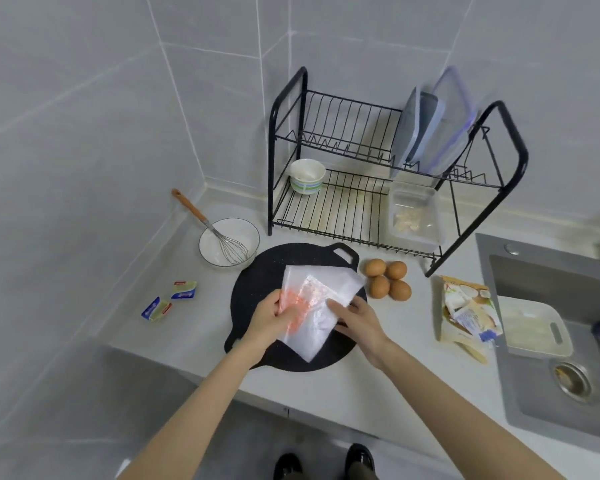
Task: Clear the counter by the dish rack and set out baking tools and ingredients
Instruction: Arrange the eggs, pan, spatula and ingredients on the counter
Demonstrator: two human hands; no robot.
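Observation:
Both my hands hold a clear plastic bag (pixel 317 306) with orange print above a round black griddle pan (pixel 257 282) on the counter. My left hand (pixel 271 318) grips its left edge, and my right hand (pixel 357 318) pinches its right side. Behind the pan stands a black two-tier dish rack (pixel 513 161). A white bowl (pixel 215 242) with a whisk (pixel 219 237) sits left of the pan. Several brown eggs (pixel 388 278) lie to its right. Small butter packets (pixel 184 289) lie on the counter at the left.
The rack holds a striped bowl (pixel 307 176), a clear container (pixel 414 213) and upright lids (pixel 430 129). Flour and powder packets (pixel 465 313) lie by the sink (pixel 568 393), where a white tray (pixel 534 327) rests. The counter's front edge runs just below the pan.

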